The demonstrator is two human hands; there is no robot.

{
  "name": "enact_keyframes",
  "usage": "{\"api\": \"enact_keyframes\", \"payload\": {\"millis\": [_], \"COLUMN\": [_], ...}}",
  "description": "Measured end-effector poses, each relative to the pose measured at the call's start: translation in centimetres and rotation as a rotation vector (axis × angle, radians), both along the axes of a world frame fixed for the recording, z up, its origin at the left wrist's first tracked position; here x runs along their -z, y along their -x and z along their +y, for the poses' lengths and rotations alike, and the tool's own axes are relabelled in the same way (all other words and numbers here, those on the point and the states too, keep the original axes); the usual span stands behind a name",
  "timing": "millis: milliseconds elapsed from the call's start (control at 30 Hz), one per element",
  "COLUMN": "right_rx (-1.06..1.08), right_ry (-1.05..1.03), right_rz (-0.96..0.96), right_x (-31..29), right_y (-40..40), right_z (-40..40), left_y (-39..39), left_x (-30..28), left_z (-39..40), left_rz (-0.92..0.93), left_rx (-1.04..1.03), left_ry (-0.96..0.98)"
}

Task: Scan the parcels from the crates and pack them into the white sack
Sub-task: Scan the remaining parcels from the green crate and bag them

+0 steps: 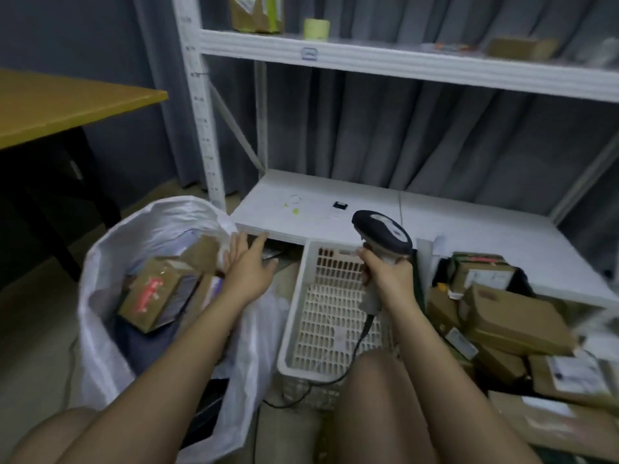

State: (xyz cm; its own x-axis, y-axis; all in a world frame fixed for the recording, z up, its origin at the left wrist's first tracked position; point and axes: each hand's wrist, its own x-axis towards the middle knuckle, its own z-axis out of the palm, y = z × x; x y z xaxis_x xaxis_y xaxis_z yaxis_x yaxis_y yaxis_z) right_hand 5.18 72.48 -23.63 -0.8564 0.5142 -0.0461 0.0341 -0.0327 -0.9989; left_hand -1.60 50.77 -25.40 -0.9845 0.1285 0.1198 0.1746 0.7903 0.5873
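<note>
Gripping the scanner (pixel 382 234) upright in the right hand (pixel 388 276), presumably ready for the next read; left hand (pixel 249 266) open, empty, over the white sack (pixel 100 329) holding parcels (pixel 150 293); white crate (pixel 331 316) looks empty.

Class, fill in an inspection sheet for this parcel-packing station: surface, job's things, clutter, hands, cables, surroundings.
Surface: white low shelf, bearing small marks.
Job's things: white sack open, holding cardboard parcels; white crate empty; more parcels piled at right.
Clutter: tape roll and boxes on upper shelf.
Hands: left hand open over the sack's rim; right hand grips scanner.
Cables: scanner cable trails across the crate.
Surroundings: grey curtain, yellow table.
</note>
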Motion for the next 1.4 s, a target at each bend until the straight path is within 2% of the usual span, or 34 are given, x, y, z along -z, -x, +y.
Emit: {"api": "enact_keyframes", "payload": {"millis": [133, 267, 433, 533, 633, 700, 767, 867, 967, 1067, 1200, 1400], "right_rx": [0.262, 0.410, 0.568, 0.561, 0.500, 0.444, 0.378, 0.338, 0.325, 0.270, 0.175, 0.252], "right_ry": [0.119, 0.127, 0.143, 0.124, 0.142, 0.179, 0.209, 0.235, 0.293, 0.327, 0.287, 0.154], "right_rz": [-0.005, -0.086, -0.141, -0.154, -0.202, -0.202, -0.231, -0.261, -0.283, -0.263, -0.183, 0.056], "right_x": [1.7, 4.3, 6.7, 8.1, 9.7, 10.9, 12.1, 13.6, 14.1, 13.3, 10.2, 1.5], "right_y": [-0.8, -1.6, 0.4, 2.4, 4.1, 4.8, 5.2, 5.3, 4.8, 3.6, 1.9, 1.0], "right_z": [8.1, 16.8, 26.3, 29.8, 30.7, 30.8, 30.7, 30.6, 30.0, 27.7, 22.2, 12.7], "left_y": [0.8, 2.1, 5.6, 7.8, 9.3, 9.9, 10.2, 10.1, 9.5, 8.7, 7.2, 3.8], "left_x": [0.1, 1.4, 4.2, 7.4, 10.4, 12.2, 13.2, 13.1, 10.8, 7.1, 2.4, -3.4], "left_z": [10.7, 21.3, 33.6, 39.0, 42.1, 43.1, 43.0, 41.1, 36.8, 31.4, 24.0, 12.8], "left_rz": [0.026, -0.064, -0.298, -0.350, -0.423, -0.361, -0.277, -0.187, -0.106, -0.083, -0.006, 0.138], "left_rx": [0.213, 0.356, 0.348, 0.320, 0.270, 0.236, 0.209, 0.132, 0.085, 0.065, 0.024, -0.053], "left_ry": [-0.183, -0.234, -0.293, -0.248, -0.296, -0.319, -0.342, -0.578, -0.785, -0.881, -0.901, -0.961]}}
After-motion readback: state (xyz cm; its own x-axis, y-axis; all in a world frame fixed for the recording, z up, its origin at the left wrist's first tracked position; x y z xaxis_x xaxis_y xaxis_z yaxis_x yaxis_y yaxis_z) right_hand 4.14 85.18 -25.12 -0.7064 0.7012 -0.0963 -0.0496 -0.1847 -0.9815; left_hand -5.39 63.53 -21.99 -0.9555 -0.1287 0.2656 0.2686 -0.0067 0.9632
